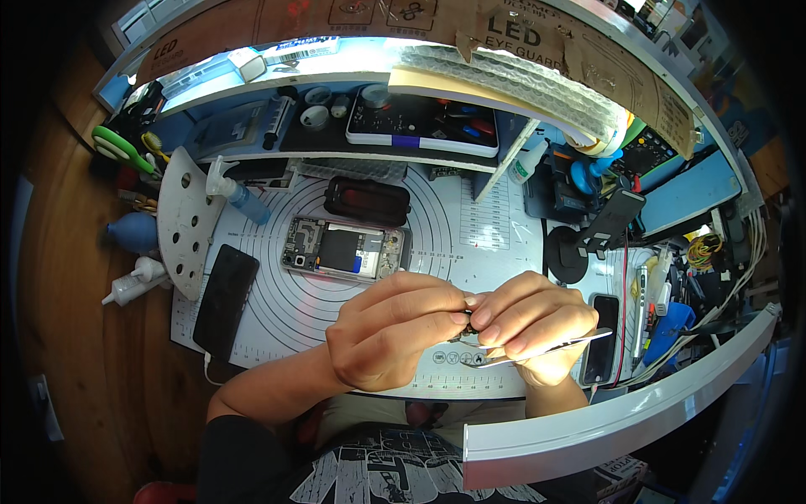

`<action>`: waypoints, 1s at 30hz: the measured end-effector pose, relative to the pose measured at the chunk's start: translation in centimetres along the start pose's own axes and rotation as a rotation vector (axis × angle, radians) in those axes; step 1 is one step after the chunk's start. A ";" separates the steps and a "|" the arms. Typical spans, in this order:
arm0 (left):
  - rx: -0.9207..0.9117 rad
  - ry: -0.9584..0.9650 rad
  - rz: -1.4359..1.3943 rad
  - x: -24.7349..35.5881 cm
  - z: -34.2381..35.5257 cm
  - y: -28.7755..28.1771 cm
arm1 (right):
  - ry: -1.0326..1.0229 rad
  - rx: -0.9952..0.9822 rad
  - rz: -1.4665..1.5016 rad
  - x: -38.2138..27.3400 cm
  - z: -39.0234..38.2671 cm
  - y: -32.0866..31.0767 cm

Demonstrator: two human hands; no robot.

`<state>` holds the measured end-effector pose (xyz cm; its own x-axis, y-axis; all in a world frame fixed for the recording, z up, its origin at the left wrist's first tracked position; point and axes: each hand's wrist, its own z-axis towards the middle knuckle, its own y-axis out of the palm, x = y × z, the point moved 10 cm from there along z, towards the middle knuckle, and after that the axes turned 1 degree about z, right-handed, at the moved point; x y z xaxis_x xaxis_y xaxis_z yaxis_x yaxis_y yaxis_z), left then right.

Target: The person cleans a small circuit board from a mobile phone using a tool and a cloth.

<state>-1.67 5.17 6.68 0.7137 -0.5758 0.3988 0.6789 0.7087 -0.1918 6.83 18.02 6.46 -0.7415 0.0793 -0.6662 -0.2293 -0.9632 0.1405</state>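
My left hand [378, 332] pinches a small dark part [467, 329] between thumb and fingers, held up over the front of the mat. Fingertips of my right hand [537, 323] meet it from the other side. Silver tweezers [571, 342] lie across my right palm, gripped by the same hand, their tips pointing left. My fingers hide most of the small part, so its kind is unclear. Beyond my hands lies an opened phone [340, 249] with its battery and boards bare. Just behind it sits a dark oblong tray or case [367, 202].
A black phone [227, 301] with a cable lies at the left, another [599, 336] at the right. A spray bottle [241, 197] stands by a perforated white panel [186, 223]. A phone stand [579, 244] is at right; a white lamp bar [621, 403] crosses the near right.
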 end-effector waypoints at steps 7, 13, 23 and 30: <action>0.000 0.012 0.006 0.1 -0.1 -0.1 | -0.022 0.021 -0.014 -0.2 0.2 0.1; 0.005 0.009 0.007 0.2 0.1 -0.1 | -0.039 -0.075 -0.130 -0.8 0.4 0.6; -0.061 -0.009 0.010 0.3 0.2 0.3 | -0.011 -0.110 -0.086 -0.6 0.3 0.5; -0.063 -0.019 0.017 0.3 0.3 0.2 | -0.016 -0.076 -0.030 -0.2 0.2 0.3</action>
<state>-1.39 5.26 7.02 0.7220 -0.5557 0.4121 0.6769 0.6908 -0.2544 6.80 17.80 6.76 -0.7453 0.1121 -0.6572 -0.2034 -0.9770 0.0640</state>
